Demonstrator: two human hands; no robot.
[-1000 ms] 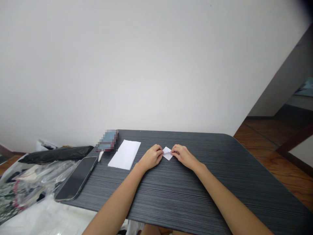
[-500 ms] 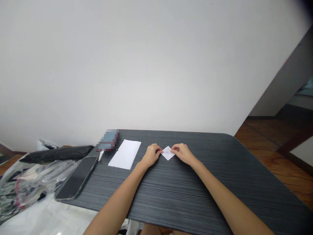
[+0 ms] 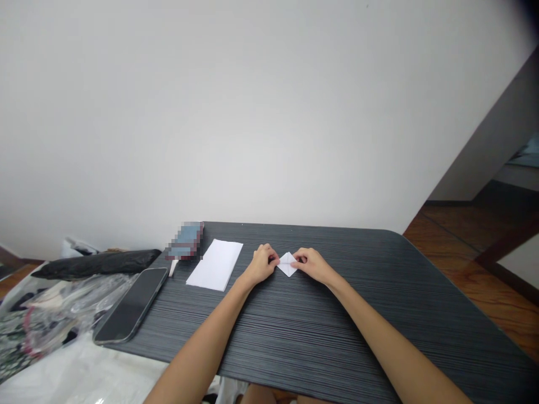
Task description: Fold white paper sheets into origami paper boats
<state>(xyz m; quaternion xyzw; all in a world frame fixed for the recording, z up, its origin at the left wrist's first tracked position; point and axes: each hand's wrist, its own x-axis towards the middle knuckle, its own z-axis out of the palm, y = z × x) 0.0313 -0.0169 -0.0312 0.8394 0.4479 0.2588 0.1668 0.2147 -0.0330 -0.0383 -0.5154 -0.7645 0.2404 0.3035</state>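
A small white piece of folded paper (image 3: 287,269), diamond-shaped with crease lines, lies on the dark wood-grain table (image 3: 295,325). My left hand (image 3: 263,264) pinches its left corner between thumb and fingers. At the right corner, my right hand (image 3: 312,264) grips the paper, its thumb resting on the top face. The fingertips cover both side corners. To the left of my left hand lies a stack of white paper sheets (image 3: 215,265), apart from the hands.
A phone (image 3: 131,306) with a dark screen lies at the table's left edge. Behind it is a pixelated blue and red object (image 3: 185,241). Plastic bags (image 3: 92,297) and a long black bundle (image 3: 99,264) are heaped left of the table. A white wall (image 3: 269,123) rises behind.
My right thumb has moved slightly down and inward over the paper's right side. The left hand keeps its pinch, and the paper has barely shifted.
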